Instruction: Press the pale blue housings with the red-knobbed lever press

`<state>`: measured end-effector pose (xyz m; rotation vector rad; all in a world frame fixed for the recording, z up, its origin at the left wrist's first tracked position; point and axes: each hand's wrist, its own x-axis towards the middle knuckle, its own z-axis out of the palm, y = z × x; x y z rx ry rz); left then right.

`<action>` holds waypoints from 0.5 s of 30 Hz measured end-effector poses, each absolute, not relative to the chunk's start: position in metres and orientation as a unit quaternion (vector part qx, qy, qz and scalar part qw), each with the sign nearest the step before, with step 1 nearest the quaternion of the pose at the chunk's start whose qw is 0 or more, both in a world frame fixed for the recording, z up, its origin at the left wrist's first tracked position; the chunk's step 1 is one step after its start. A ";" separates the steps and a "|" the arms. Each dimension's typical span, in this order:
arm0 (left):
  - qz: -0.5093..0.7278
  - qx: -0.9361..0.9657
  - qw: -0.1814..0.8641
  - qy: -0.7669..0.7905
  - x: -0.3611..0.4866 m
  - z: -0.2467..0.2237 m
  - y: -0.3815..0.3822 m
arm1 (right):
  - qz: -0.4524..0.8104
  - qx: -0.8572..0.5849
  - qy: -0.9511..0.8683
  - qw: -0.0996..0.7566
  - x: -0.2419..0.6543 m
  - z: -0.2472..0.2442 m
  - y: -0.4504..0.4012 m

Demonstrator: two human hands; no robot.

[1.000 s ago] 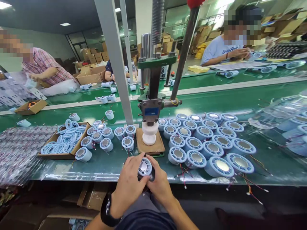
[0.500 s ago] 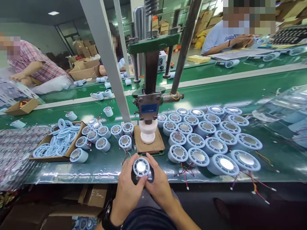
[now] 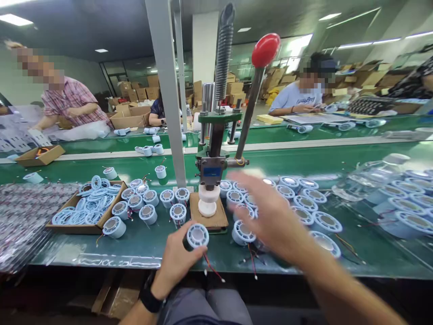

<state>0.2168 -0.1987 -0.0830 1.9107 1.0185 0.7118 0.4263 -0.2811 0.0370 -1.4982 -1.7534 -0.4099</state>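
My left hand (image 3: 179, 253) holds a light-blue cylindrical housing (image 3: 198, 236) by its sides, with thumb and fingers around it. The housing has a slotted rim and a silver disc in its top face, and thin wires with small plugs hang below. My right hand (image 3: 264, 212) is raised over the housings on the right, blurred, its fingers stretched out with nothing seen in them. Just beyond the held part stands a hand press (image 3: 212, 171) with a red-knobbed lever (image 3: 265, 49). A white round pad (image 3: 207, 208) lies on its brown base plate (image 3: 216, 220), under the white press head (image 3: 209, 193).
Several similar housings (image 3: 326, 221) crowd the right, partly behind my right arm; others (image 3: 148, 214) stand left of the press. A cardboard box (image 3: 115, 208) holds light-blue rings (image 3: 84, 203). Clear plastic (image 3: 368, 178) lies at right. People (image 3: 301, 97) sit across the green bench (image 3: 287, 155).
My right hand has let go of the housing and moved up and right, toward the lever side. My left hand keeps the housing in nearly the same place. The view has tilted up.
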 end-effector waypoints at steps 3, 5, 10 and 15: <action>0.327 0.751 0.414 0.398 0.231 -0.059 -0.166 | -0.298 -0.600 -0.617 0.413 0.459 0.155 -0.247; 0.341 0.748 0.423 0.380 0.246 -0.052 -0.146 | -0.283 -0.618 -0.587 0.440 0.475 0.206 -0.217; 0.333 0.742 0.507 0.287 0.287 -0.055 -0.122 | -0.111 -0.590 -0.606 0.522 0.482 0.224 -0.167; 0.296 0.726 0.572 0.241 0.297 -0.065 -0.119 | -0.117 -0.565 -0.588 0.566 0.484 0.225 -0.146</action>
